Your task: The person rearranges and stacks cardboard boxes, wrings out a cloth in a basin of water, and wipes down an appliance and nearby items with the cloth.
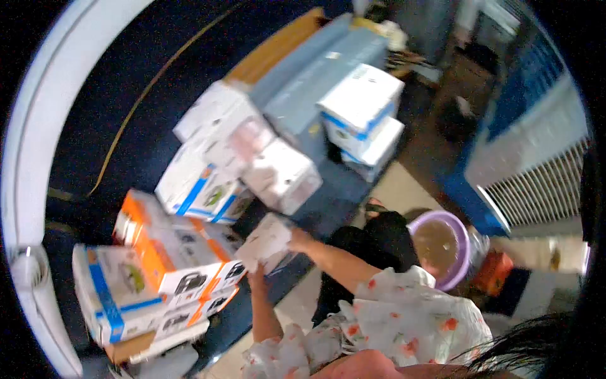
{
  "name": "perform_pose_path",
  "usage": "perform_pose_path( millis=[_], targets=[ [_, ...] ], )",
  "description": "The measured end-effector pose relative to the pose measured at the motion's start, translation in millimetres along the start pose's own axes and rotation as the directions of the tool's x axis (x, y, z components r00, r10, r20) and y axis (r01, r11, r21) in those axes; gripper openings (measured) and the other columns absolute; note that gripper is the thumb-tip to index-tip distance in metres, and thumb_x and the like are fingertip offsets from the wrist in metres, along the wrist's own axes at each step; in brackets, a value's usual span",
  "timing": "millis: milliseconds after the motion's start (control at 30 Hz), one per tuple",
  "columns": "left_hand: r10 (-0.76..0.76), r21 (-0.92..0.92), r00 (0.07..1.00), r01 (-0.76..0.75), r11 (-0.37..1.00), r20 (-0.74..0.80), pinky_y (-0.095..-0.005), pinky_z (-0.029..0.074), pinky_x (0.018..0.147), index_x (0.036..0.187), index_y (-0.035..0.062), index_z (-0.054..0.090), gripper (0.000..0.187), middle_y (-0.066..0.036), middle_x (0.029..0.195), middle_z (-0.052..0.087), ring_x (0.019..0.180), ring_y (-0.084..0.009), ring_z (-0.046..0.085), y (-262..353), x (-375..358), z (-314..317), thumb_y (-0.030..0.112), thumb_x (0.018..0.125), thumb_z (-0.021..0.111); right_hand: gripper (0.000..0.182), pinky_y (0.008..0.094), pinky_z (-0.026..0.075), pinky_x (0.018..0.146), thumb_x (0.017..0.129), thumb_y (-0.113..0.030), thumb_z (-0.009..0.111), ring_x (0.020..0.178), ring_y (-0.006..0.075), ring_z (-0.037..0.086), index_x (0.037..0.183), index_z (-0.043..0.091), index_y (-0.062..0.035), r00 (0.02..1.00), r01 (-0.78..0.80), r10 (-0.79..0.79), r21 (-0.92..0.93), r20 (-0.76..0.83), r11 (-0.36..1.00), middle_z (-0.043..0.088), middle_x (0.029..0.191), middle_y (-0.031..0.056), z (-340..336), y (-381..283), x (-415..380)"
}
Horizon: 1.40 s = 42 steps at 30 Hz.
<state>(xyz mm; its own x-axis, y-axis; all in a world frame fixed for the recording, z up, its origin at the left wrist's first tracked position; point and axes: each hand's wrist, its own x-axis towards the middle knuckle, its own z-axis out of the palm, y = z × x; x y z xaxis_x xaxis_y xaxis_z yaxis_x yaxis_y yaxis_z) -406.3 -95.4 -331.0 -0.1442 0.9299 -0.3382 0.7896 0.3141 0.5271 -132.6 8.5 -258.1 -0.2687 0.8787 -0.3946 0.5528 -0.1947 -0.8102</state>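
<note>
A small white box (pixel 268 241) is held between my two hands above the dark table. My left hand (pixel 257 276) grips its near lower edge, and my right hand (pixel 302 240) holds its right side; the fingertips are partly hidden and blurred. To the left stand stacked orange-and-white boxes (pixel 173 252) printed with dark appliance pictures. Beside them lies a white box with blue bands (pixel 129 281). Just beyond my hands is a group of plain white boxes (pixel 284 174), next to another blue-banded box (pixel 199 183).
Two white-and-blue boxes (pixel 363 101) are stacked at the far right of the dark table (pixel 328 208). Long grey cartons (pixel 303 76) lie behind. A purple-rimmed bucket (pixel 466 252) stands on the floor to the right, near a white slatted unit (pixel 536 183).
</note>
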Motion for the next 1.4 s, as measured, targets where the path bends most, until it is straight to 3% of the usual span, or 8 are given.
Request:
perform_pose_path(
  millis=[67, 200, 367, 700, 1133, 1233, 1333, 1400],
  targets=[
    [0.129, 0.465, 0.991, -0.128, 0.876, 0.030, -0.0339, 0.043, 0.080, 0.125, 0.0151, 0.042, 0.057, -0.005, 0.112, 0.054, 0.101, -0.0222, 0.052, 7, -8, -3, 0.024, 0.075, 0.067, 0.055, 0.0379, 0.043, 0.086, 0.072, -0.024, 0.053, 0.101, 0.0349, 0.053, 0.121, 0.041, -0.0024, 0.999, 0.000, 0.001, -0.028, 0.051, 1.000, 0.053, 0.111, 0.0234, 12, 21, 20],
    [-0.277, -0.775, 0.952, 0.077, 0.627, -0.129, -0.0281, 0.045, 0.072, 0.118, 0.0043, 0.049, 0.050, -0.008, 0.105, 0.059, 0.089, -0.0195, 0.058, 63, -20, -8, 0.023, 0.075, 0.066, 0.056, 0.0379, 0.043, 0.085, 0.075, -0.023, 0.049, 0.103, 0.0357, 0.051, 0.126, 0.038, -0.0037, 0.980, 0.121, -0.107, -0.076, 0.168, 0.990, 0.052, 0.114, 0.0228, -11, 2, 16],
    [-0.519, -0.787, 0.853, 0.276, 0.551, -0.064, -0.0277, 0.045, 0.073, 0.105, -0.0009, 0.057, 0.044, -0.010, 0.096, 0.063, 0.084, -0.0161, 0.060, 148, -67, -62, 0.029, 0.075, 0.066, 0.060, 0.0317, 0.041, 0.086, 0.077, -0.018, 0.050, 0.105, 0.0285, 0.052, 0.134, 0.032, -0.0134, 0.980, -0.082, 0.103, -0.123, 0.170, 0.989, 0.051, 0.119, 0.0187, -66, -69, -33],
    [-0.319, -0.774, 0.757, -0.367, 0.516, -0.571, -0.0269, 0.046, 0.072, 0.110, -0.0025, 0.051, 0.035, -0.009, 0.095, 0.060, 0.083, -0.0134, 0.056, 314, -142, -210, 0.014, 0.081, 0.062, 0.056, 0.0281, 0.039, 0.087, 0.082, -0.005, 0.054, 0.101, 0.0163, 0.050, 0.134, 0.033, -0.0130, 0.923, 0.358, -0.385, 0.403, -0.016, 0.842, 0.049, 0.124, 0.0117, -173, -174, -112],
    [-0.100, -0.425, 0.548, -0.508, 0.749, -0.830, -0.0278, 0.042, 0.079, 0.113, -0.0067, 0.046, 0.052, -0.018, 0.100, 0.059, 0.090, -0.0220, 0.056, 305, -9, -352, 0.031, 0.081, 0.060, 0.055, 0.0290, 0.035, 0.093, 0.085, -0.009, 0.052, 0.117, 0.0175, 0.039, 0.135, 0.030, -0.0134, 0.766, 0.621, -0.632, 0.395, -0.121, 0.677, 0.035, 0.136, 0.0080, -205, -343, -19],
    [-0.005, -0.303, 0.407, -0.674, 0.674, -0.914, -0.0334, 0.038, 0.089, 0.132, -0.0022, 0.020, 0.079, -0.024, 0.127, 0.037, 0.112, -0.0288, 0.044, 297, 31, -356, 0.027, 0.075, 0.067, 0.056, 0.0313, 0.029, 0.098, 0.087, -0.014, 0.050, 0.125, 0.0181, 0.029, 0.137, 0.024, -0.0127, 0.816, 0.490, -0.571, 0.636, -0.093, 0.596, 0.026, 0.140, 0.0080, -195, -354, 1],
    [0.092, 0.041, 0.175, -0.274, 0.961, -0.980, -0.0395, 0.029, 0.098, 0.134, -0.0015, 0.014, 0.088, -0.030, 0.134, 0.018, 0.121, -0.0394, 0.031, 304, 42, -352, 0.022, 0.072, 0.070, 0.055, 0.0306, 0.030, 0.097, 0.087, -0.014, 0.051, 0.124, 0.0180, 0.031, 0.136, 0.026, -0.0100, 0.753, 0.557, -0.657, 0.577, -0.046, 0.598, 0.029, 0.139, 0.0093, -182, -338, 14],
    [0.231, 0.103, 0.275, -0.411, 0.906, -0.933, -0.0496, 0.018, 0.102, 0.135, 0.0000, 0.016, 0.092, -0.034, 0.136, 0.003, 0.125, -0.0485, 0.012, 316, 34, -344, 0.021, 0.066, 0.073, 0.051, 0.0294, 0.034, 0.094, 0.088, -0.012, 0.050, 0.121, 0.0178, 0.036, 0.134, 0.028, -0.0085, 0.744, 0.593, -0.668, 0.480, -0.020, 0.647, 0.037, 0.134, 0.0094, -169, -315, 12]
  ],
)
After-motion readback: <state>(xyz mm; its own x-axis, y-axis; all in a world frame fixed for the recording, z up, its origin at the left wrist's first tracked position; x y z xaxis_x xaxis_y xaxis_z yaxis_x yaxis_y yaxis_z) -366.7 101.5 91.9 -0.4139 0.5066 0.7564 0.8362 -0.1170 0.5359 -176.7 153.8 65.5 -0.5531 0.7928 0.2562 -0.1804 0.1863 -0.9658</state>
